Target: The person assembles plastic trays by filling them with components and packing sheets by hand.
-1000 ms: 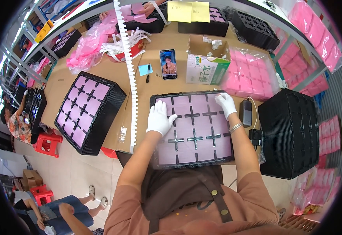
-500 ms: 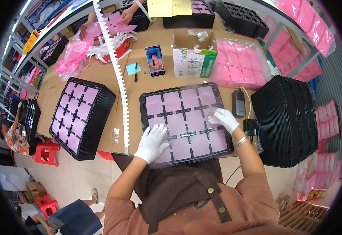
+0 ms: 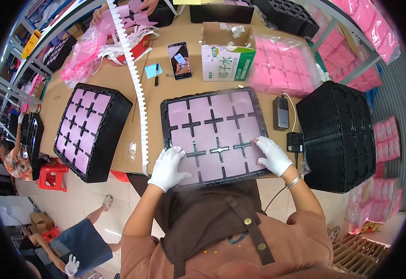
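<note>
In front of me lies a black plastic tray [image 3: 166,122] with a sheet of pale purple liner [image 3: 204,132] covering its inside. Black cross-shaped dividers [image 3: 219,149] stand up through slits in the liner. My left hand [image 3: 168,169], in a white glove, rests on the near left corner of the tray with its thumb spread away from the fingers. At the right edge, my white-gloved right hand [image 3: 273,157] touches the rim and liner, fingers stretched out and thumb apart.
On the left stands a stack of lined black trays [image 3: 112,135]; black trays [image 3: 335,139] are piled on the right. Beyond are a phone [image 3: 180,60], a cardboard box [image 3: 226,65], bagged pink liners [image 3: 282,65] and a power bank [image 3: 281,113]. A white toothed strip [image 3: 138,90] crosses the table. Another person's hands [image 3: 147,6] handle pink sheets.
My right hand has opened from a pinch above the liner and come down to the tray's right edge. The left hand has slid outward to the near left corner. My view has shifted slightly.
</note>
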The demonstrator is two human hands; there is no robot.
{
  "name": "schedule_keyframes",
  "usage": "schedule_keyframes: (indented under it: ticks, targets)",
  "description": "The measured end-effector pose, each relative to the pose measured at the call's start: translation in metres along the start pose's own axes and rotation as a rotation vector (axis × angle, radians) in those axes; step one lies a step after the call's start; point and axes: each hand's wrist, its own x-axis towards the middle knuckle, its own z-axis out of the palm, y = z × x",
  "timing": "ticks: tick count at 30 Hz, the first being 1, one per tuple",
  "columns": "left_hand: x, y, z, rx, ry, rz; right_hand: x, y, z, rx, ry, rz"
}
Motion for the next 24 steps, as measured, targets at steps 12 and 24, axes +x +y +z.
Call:
schedule_keyframes:
  ticks: [12,24]
  targets:
    - [-0.021,0.017,0.002,-0.149,0.094,-0.300,-0.001,0.032,0.017,0.101,0.244,0.308]
    - [-0.072,0.028,0.044,-0.939,0.604,-0.567,-0.006,0.034,0.019,0.546,0.647,0.358]
